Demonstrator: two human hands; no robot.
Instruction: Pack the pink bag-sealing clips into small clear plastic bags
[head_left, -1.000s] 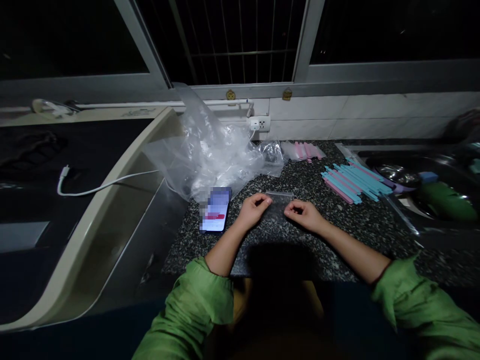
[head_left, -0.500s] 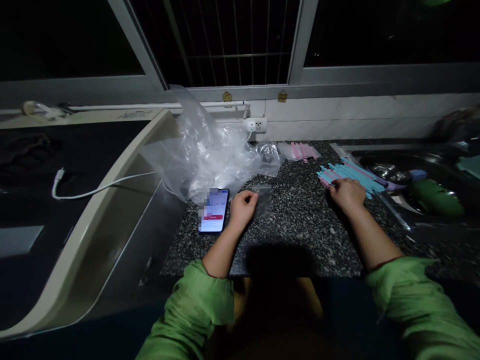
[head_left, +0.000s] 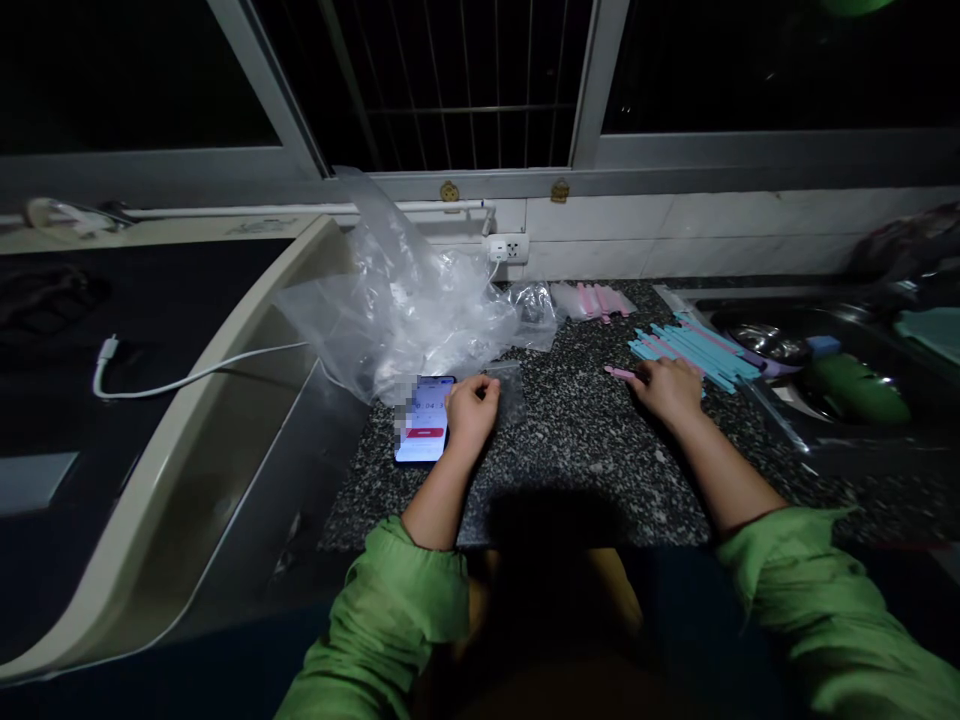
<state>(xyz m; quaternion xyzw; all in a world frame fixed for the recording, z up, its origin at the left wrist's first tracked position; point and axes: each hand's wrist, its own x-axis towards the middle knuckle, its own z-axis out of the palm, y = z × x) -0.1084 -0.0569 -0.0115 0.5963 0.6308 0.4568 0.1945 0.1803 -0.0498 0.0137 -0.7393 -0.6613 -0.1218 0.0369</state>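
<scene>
My left hand (head_left: 472,410) is closed in a pinch at the edge of a small clear plastic bag (head_left: 511,395), just right of a lit phone (head_left: 424,435). The bag lies flat on the speckled counter, and part of it is hidden by my fingers. To the right, my right hand (head_left: 670,388) is closed on a slim pink plastic strip (head_left: 619,372), whose end sticks out left of the fingertips. Behind and beside that hand lies a pile of blue and pink plastic strips (head_left: 701,350), partly covered by it.
A large crumpled clear bag (head_left: 427,310) stands behind the phone. More pink strips (head_left: 600,300) lie in clear wrapping by the wall. A sink (head_left: 795,425) with a metal bowl (head_left: 766,342) and a green object (head_left: 855,388) borders the right. A white cable (head_left: 202,375) crosses the left side.
My right hand has drawn left from the pile, with a pink strip now showing at its fingertips. My left hand and the small bag have shifted slightly left, toward the phone.
</scene>
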